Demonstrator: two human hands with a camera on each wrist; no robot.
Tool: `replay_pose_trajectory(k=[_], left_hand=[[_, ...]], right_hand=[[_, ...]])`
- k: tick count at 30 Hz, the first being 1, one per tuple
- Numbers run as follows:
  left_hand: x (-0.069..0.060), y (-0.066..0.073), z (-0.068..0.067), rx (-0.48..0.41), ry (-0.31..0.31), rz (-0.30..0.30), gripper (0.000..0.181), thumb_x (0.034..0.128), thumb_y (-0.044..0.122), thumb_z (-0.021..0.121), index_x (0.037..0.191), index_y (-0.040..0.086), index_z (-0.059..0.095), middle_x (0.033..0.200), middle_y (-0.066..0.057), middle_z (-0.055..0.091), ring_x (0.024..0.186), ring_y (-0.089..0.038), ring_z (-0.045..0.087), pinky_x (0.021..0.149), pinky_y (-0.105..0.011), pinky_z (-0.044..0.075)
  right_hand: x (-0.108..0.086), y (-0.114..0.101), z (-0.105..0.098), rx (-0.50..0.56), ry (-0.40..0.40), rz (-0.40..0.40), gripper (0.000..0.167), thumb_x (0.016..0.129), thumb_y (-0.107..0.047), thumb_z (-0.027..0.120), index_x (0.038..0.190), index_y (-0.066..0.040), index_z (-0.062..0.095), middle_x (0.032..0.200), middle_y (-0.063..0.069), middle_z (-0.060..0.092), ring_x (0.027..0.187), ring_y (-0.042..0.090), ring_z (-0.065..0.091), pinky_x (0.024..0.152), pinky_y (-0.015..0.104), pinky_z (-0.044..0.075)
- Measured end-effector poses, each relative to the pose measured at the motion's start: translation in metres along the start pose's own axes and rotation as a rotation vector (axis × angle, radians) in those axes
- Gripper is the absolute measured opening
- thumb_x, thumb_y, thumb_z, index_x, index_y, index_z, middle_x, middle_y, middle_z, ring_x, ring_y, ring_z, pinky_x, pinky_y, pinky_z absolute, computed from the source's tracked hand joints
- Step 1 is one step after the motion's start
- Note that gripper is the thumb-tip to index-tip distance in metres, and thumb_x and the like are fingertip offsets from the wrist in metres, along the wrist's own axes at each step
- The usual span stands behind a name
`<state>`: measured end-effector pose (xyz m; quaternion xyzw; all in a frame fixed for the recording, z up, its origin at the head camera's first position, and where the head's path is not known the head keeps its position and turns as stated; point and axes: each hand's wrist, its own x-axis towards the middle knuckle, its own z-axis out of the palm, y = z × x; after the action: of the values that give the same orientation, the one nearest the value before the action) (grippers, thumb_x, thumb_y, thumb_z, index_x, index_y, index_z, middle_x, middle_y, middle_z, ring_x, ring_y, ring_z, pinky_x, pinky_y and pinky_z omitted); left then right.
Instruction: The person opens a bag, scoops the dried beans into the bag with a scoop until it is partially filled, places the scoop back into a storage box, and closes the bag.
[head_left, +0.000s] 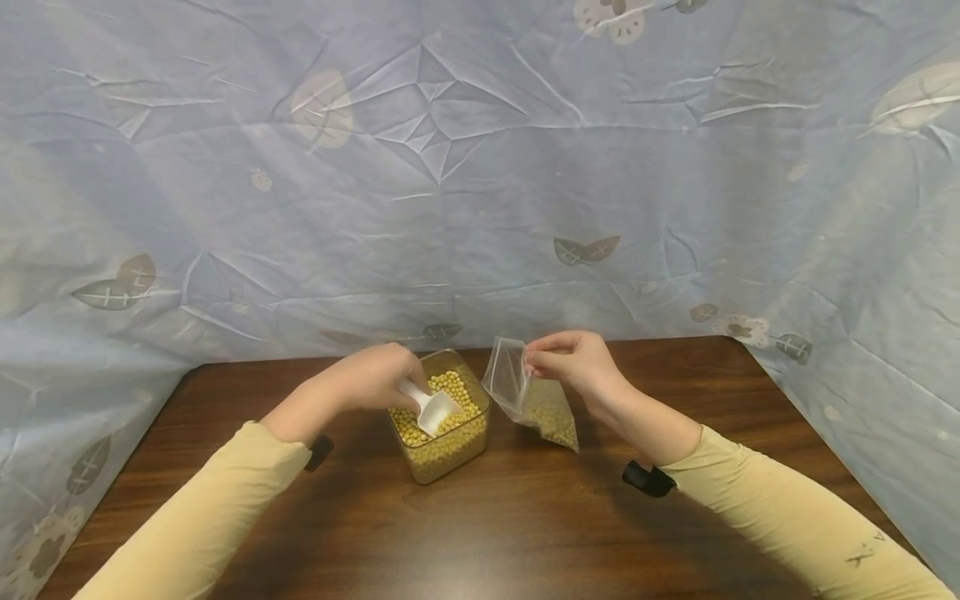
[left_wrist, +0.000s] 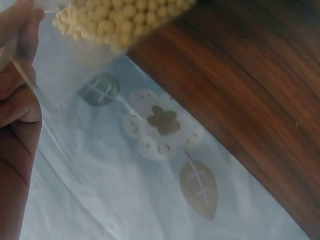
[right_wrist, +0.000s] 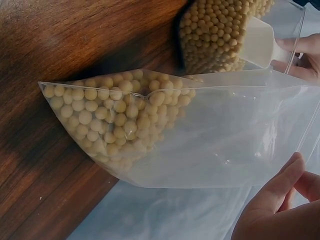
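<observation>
My left hand (head_left: 381, 377) grips the handle of a white scoop (head_left: 437, 412). The scoop's bowl rests in yellow soybeans (head_left: 452, 385) inside a clear square container (head_left: 448, 458). To the right, my right hand (head_left: 579, 365) pinches the top edge of a clear plastic bag (right_wrist: 235, 135) between thumb and fingers. Soybeans (right_wrist: 115, 115) fill the bag's lower part, which is by the tabletop. The bag stands just right of the container. In the left wrist view, the left hand (left_wrist: 17, 100) is at the left edge and most of the scoop is cut off.
The brown wooden table (head_left: 465, 533) runs beneath everything. A pale blue patterned cloth (head_left: 480, 208) hangs behind it and on both sides. A black band (head_left: 648, 479) sits at the right wrist, another dark one (head_left: 320, 452) at the left.
</observation>
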<state>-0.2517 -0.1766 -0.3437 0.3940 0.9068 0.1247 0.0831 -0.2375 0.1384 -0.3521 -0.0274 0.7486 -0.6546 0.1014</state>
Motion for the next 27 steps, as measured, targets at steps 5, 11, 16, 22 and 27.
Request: replay_pose_trajectory(k=[5, 11, 16, 22, 27], left_hand=[[0.006, 0.001, 0.013, -0.007, -0.014, -0.028, 0.013, 0.0844, 0.014, 0.087, 0.097, 0.012, 0.083, 0.094, 0.002, 0.081, 0.082, -0.010, 0.071, 0.080, -0.033, 0.060], [0.006, 0.000, 0.023, 0.029, -0.037, -0.051, 0.013, 0.0880, 0.019, 0.083, 0.100, 0.016, 0.083, 0.094, 0.005, 0.080, 0.079, -0.006, 0.068, 0.076, -0.031, 0.059], [0.004, -0.001, 0.023, 0.028, -0.027, -0.026, 0.011, 0.0885, 0.020, 0.082, 0.099, 0.015, 0.082, 0.090, 0.005, 0.079, 0.075, -0.005, 0.066, 0.074, -0.031, 0.058], [0.003, -0.004, 0.023, 0.012, 0.019, 0.021, 0.006, 0.0869, 0.020, 0.081, 0.090, 0.016, 0.079, 0.080, 0.008, 0.074, 0.066, -0.003, 0.058, 0.068, -0.028, 0.053], [0.002, -0.006, 0.023, -0.033, 0.030, 0.025, 0.005, 0.0877, 0.020, 0.082, 0.090, 0.015, 0.080, 0.081, 0.008, 0.075, 0.066, -0.001, 0.057, 0.068, -0.026, 0.052]], right_hand=[[0.001, 0.002, 0.000, -0.001, -0.001, -0.001, 0.027, 0.099, -0.001, 0.069, 0.120, 0.016, 0.070, 0.087, -0.003, 0.079, 0.079, 0.005, 0.076, 0.083, 0.024, 0.063], [0.000, 0.000, 0.001, -0.015, -0.005, 0.003, 0.028, 0.100, -0.003, 0.070, 0.121, 0.015, 0.070, 0.089, -0.004, 0.079, 0.081, 0.005, 0.076, 0.087, 0.027, 0.064], [0.001, 0.001, 0.002, -0.020, -0.010, 0.000, 0.028, 0.100, -0.004, 0.070, 0.121, 0.014, 0.071, 0.091, -0.004, 0.079, 0.082, 0.005, 0.076, 0.086, 0.025, 0.063], [0.000, 0.001, 0.001, -0.015, -0.009, 0.001, 0.028, 0.100, -0.003, 0.070, 0.121, 0.015, 0.070, 0.090, -0.004, 0.079, 0.082, 0.005, 0.076, 0.088, 0.027, 0.064], [0.000, 0.001, 0.000, -0.013, -0.005, 0.005, 0.028, 0.099, -0.004, 0.071, 0.121, 0.015, 0.071, 0.090, -0.004, 0.079, 0.082, 0.005, 0.076, 0.087, 0.026, 0.063]])
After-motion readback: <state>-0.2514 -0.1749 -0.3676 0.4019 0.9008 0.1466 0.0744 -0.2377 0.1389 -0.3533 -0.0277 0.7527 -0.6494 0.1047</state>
